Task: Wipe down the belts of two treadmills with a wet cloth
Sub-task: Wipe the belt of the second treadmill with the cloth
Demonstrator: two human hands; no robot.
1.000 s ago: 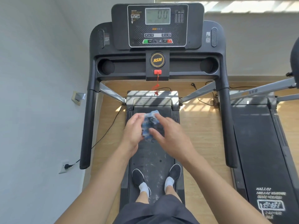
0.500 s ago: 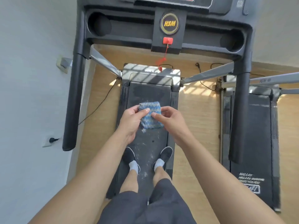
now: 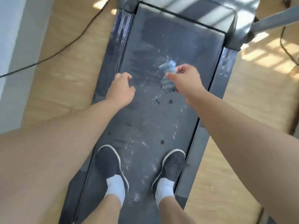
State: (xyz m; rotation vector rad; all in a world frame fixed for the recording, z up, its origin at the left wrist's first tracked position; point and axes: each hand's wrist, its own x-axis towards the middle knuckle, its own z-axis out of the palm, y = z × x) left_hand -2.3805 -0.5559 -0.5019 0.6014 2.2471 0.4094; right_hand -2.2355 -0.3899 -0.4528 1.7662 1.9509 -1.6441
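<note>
Since the previous frame, left hand (image 3: 120,91) has released the cloth (image 3: 168,78) and now hangs empty, fingers loosely curled, over the belt (image 3: 155,123) near its left edge. Both shoes (image 3: 110,162) stand on the belt's rear section. Right hand (image 3: 186,83) alone pinches the blue-white cloth above belt centre, forward of the shoes.

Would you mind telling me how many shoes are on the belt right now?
2: the left shoe near the belt's left edge, the right shoe near its right edge.
</note>
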